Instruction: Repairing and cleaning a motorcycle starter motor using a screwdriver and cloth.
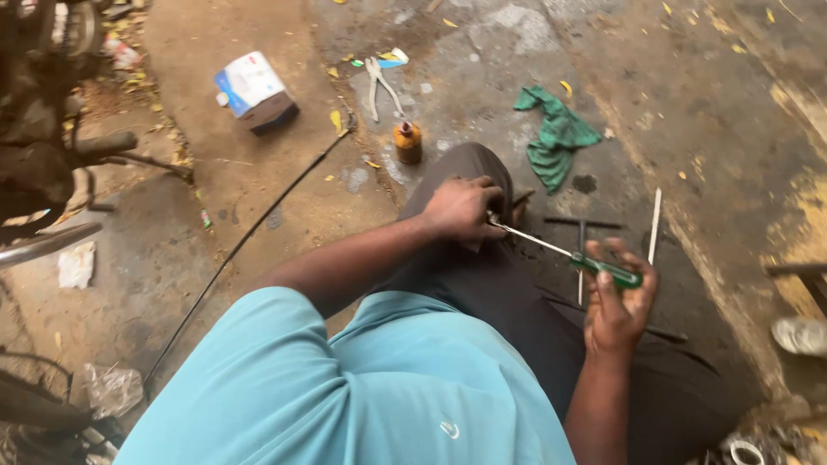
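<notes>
Person sits on ground, knee (465, 168) raised; knee = ref. point for all positions.

L hand (461, 207) rests on near side of knee, fingers clenched over sth small; what it grips is hidden, cannot tell. R hand (616, 306) lies to the right of knee & nearer the person, fingers wrapped round green handle of screwdriver (568, 254). Metal shaft runs from handle up-left, tip meets L hand's fist.

Small brown bottle (407, 142) stands upright just beyond knee on the left. Pliers (377, 82) lie farther off beyond the bottle, jaws slightly apart. Green rag (556, 138) crumpled on ground to the right of knee. T-shaped wrench (581, 228) flat on ground betw. knee & R hand. Blue-white box (254, 90) well left of knee, tilted. Black cable (250, 232) runs diagonally left of knee.
</notes>
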